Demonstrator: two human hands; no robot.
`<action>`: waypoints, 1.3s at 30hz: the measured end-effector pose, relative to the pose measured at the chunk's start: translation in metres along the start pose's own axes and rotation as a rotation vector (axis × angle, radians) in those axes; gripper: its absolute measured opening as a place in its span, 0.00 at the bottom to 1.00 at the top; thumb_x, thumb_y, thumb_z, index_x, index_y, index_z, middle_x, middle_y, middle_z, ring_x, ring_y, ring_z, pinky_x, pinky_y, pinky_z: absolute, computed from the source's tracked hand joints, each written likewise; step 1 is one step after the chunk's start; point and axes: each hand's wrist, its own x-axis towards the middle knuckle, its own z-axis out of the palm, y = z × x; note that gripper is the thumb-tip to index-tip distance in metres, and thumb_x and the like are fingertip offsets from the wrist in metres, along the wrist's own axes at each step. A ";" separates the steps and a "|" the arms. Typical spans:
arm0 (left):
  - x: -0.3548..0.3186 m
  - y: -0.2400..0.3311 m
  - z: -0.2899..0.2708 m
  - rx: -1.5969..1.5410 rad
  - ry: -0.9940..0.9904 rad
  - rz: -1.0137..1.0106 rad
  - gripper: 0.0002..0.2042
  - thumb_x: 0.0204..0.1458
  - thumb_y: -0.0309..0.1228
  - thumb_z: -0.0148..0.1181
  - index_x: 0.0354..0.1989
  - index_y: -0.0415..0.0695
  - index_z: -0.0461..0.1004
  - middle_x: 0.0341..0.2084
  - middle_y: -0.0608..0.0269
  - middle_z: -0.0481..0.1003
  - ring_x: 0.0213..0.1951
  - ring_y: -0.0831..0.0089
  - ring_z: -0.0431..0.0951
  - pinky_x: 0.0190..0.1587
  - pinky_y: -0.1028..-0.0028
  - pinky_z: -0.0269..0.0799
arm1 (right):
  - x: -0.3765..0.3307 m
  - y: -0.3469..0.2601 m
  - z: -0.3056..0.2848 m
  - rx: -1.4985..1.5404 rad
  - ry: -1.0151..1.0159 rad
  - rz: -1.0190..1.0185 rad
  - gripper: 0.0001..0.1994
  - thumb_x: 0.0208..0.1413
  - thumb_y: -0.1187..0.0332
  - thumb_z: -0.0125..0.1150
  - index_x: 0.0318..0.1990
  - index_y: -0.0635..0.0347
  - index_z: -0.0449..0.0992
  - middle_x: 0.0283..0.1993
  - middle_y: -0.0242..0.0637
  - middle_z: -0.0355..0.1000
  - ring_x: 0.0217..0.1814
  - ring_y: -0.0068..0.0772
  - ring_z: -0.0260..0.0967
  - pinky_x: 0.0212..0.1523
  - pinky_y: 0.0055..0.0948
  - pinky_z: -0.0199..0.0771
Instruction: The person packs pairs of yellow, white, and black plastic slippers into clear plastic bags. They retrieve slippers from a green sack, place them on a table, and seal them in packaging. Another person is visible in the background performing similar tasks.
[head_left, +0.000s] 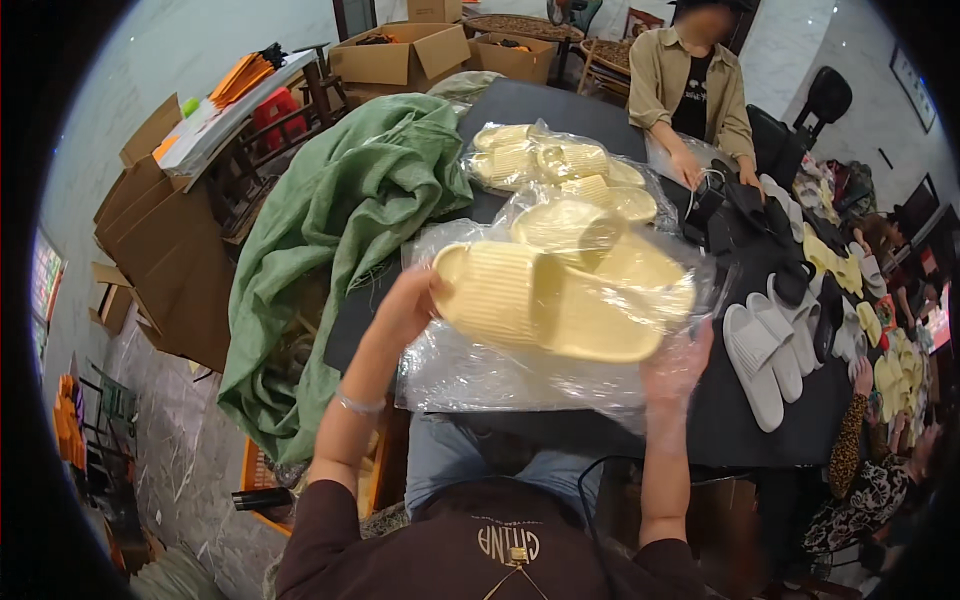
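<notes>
So the left hand [405, 305] has hold of a pale yellow ribbed slipper [545, 300] by its heel end, fingers wrapped round the edge at about 9 o'clock of the shoe, and the slipper sticks out from that grip toward 3 o'clock, lying flat-ish and raised above the dark table [740, 420]. The right hand [675, 365] is down at roughly 5 o'clock from the slipper's toe end, inside or behind a clear plastic bag [480, 375], so it looks hazy through the film; fingers seem curled on the plastic but honestly I can't tell how firmly it's closed. The bag spreads out under and around the slipper, crinkly and loose. A 2nd yellow slipper [600, 245] sits just behind the held one, at its 1 o'clock, also in plastic, and further back at 12 o'clock there's a bagged bunch of more yellow slippers [545, 160]. A big green cloth [340, 230] is heaped off at 9 o'clock, draped over the table edge. At 3 o'clock there's a row of white slippers [765, 355] laid on the table, with black ones beyond. Another person in a tan jacket [670, 75] stands at the far end, hands on some black stuff.
</notes>
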 end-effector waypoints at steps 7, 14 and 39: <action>0.042 0.014 -0.043 0.685 0.123 0.027 0.19 0.46 0.27 0.57 0.49 0.35 0.71 0.40 0.55 0.75 0.39 0.69 0.77 0.37 0.72 0.75 | -0.020 0.017 -0.043 -0.555 0.215 -0.289 0.30 0.53 0.80 0.50 0.66 0.67 0.54 0.62 0.44 0.58 0.61 0.35 0.60 0.58 0.29 0.63; 0.022 0.004 -0.041 1.493 0.318 0.724 0.17 0.50 0.29 0.60 0.50 0.40 0.74 0.56 0.50 0.69 0.60 0.55 0.65 0.61 0.61 0.60 | -0.042 -0.022 -0.024 -1.625 -0.085 -0.346 0.11 0.54 0.82 0.49 0.38 0.62 0.79 0.37 0.38 0.77 0.42 0.36 0.74 0.46 0.37 0.72; 0.020 -0.042 -0.037 1.710 0.102 0.573 0.18 0.60 0.36 0.50 0.56 0.41 0.67 0.58 0.45 0.66 0.60 0.48 0.65 0.61 0.57 0.60 | 0.098 0.134 0.019 -2.004 -0.667 -0.528 0.09 0.43 0.64 0.59 0.28 0.60 0.73 0.35 0.46 0.71 0.41 0.50 0.68 0.42 0.45 0.68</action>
